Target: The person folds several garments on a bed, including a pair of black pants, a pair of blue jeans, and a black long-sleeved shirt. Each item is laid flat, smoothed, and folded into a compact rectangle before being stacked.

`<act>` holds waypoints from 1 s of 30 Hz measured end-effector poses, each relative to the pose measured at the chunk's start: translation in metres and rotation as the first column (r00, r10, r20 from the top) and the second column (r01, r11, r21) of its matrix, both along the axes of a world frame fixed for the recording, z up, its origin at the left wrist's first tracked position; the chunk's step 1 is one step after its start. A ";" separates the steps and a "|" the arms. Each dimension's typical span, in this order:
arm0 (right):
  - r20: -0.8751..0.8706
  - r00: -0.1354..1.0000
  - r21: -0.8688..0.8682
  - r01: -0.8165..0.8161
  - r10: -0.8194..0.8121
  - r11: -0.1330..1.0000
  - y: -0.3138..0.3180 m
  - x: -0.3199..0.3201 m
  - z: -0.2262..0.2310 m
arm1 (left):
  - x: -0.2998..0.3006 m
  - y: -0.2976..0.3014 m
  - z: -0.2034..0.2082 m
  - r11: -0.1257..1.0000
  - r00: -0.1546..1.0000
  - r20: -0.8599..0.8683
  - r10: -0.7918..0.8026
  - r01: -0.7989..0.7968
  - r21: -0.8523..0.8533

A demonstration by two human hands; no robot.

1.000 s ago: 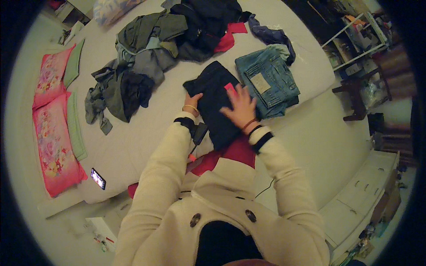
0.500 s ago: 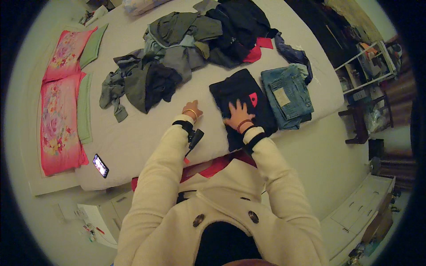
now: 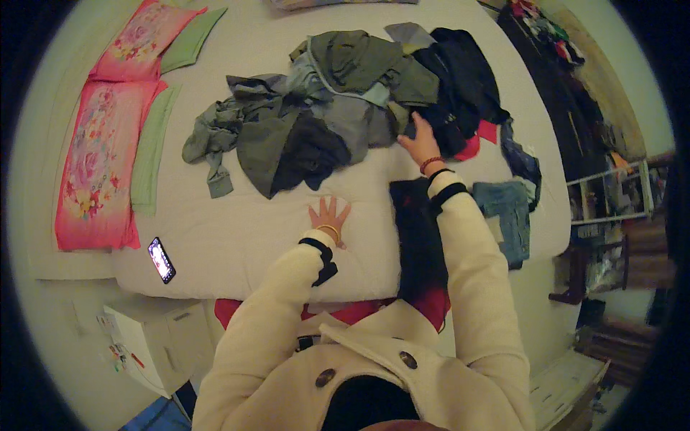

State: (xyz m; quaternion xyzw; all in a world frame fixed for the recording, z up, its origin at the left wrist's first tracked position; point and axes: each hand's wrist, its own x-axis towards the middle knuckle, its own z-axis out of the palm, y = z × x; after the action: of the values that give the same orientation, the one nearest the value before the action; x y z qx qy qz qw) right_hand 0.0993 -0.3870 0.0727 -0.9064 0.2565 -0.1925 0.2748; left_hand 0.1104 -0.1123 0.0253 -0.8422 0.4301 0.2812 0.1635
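My left hand (image 3: 328, 219) rests on the pale bed sheet with its fingers spread, nothing in it. Farther forward, my right hand (image 3: 419, 144) reaches to the near edge of a clothes heap, thumb apart from the fingers; its fingertips meet the dark cloth. In that heap lie an olive-green garment (image 3: 352, 61), a black garment (image 3: 467, 72) with a red part (image 3: 471, 147), and crumpled grey-green clothes (image 3: 266, 136). A folded black garment (image 3: 417, 237) lies at the bed's near edge, partly hidden under my right forearm. Right of it are folded blue jeans (image 3: 509, 208).
Pink floral pillows (image 3: 108, 165) and green cushions (image 3: 152, 154) line the bed's left side. A lit phone (image 3: 162, 260) lies at the near left corner, above a white bedside cabinet (image 3: 154, 341). A white metal rack (image 3: 611, 190) stands to the right.
My right hand has left the folded black garment and moved forward to the heap. My left hand has spread its fingers on the sheet. The whole view has shifted.
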 end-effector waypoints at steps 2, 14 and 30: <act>0.082 0.987 -0.022 0.138 -0.135 0.990 -0.011 0.035 0.003 | 0.003 0.002 -0.003 0.998 1.000 -0.020 0.015 -0.016 -0.062; -0.065 0.985 -0.053 0.155 -0.158 0.987 -0.028 0.080 0.006 | 0.007 -0.002 -0.006 0.998 0.998 -0.051 0.033 -0.036 -0.060; -0.166 0.723 0.805 -0.294 0.671 0.516 0.205 -0.120 -0.007 | 0.020 0.070 0.009 0.331 -0.319 -0.935 0.157 -0.875 0.354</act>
State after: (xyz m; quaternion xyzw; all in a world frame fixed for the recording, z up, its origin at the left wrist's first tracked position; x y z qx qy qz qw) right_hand -0.0207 -0.1822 0.0656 -0.7692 0.0957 0.2340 0.5868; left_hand 0.1300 -0.0421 0.0340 -0.5146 -0.0220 0.6405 -0.5696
